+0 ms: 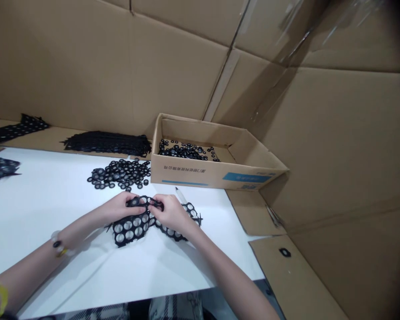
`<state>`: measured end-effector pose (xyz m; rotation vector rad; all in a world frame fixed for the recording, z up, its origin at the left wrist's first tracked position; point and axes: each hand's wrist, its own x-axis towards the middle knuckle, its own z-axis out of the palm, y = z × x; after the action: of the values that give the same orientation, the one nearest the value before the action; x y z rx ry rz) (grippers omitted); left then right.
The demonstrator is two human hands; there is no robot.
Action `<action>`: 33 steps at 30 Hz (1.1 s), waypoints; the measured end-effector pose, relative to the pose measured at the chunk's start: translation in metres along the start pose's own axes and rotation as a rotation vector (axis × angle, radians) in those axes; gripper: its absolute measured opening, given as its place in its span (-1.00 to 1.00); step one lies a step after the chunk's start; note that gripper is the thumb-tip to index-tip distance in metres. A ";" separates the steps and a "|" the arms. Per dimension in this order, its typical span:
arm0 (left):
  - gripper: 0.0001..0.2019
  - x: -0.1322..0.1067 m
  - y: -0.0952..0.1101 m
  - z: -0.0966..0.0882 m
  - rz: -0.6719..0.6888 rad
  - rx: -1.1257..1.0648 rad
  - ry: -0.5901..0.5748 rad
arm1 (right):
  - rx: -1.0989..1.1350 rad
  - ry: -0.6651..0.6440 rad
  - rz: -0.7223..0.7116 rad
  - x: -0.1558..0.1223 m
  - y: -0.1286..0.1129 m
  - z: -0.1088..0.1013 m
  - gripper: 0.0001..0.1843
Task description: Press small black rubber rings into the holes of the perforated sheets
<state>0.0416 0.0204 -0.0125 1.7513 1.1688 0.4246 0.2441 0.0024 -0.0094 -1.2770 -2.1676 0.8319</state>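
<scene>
A black perforated rubber sheet [130,230] with round grey-centred rings set in its holes lies across the white board [46,209], and part of it is lifted between my hands. My left hand [120,208] pinches its upper edge, and my right hand [170,213] grips the same strip close by, fingertips almost touching the left's. Just beyond them sits a loose pile of black rings [120,173]. A white-tipped pen [180,194] lies partly hidden behind my right hand.
A cardboard box [216,174] holding black rings [183,152] stands behind my right hand. A stack of black sheets [106,143] lies along the back, with more sheets [0,170] at far left. Cardboard lines the walls, and one small black piece [285,252] lies on cardboard at right.
</scene>
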 end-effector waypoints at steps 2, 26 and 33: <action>-0.64 0.000 -0.002 0.003 0.010 0.011 0.019 | -0.027 -0.006 -0.001 -0.002 -0.003 -0.001 -0.84; -0.60 0.000 -0.002 0.006 -0.106 -0.253 0.184 | -0.237 0.414 -0.197 -0.006 -0.008 -0.001 -0.81; -0.54 -0.002 0.001 0.008 -0.001 -0.181 0.143 | -0.222 0.323 -0.202 -0.007 -0.008 0.015 -0.85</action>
<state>0.0470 0.0145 -0.0155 1.5845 1.1929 0.6438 0.2322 -0.0105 -0.0147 -1.1751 -2.1191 0.2876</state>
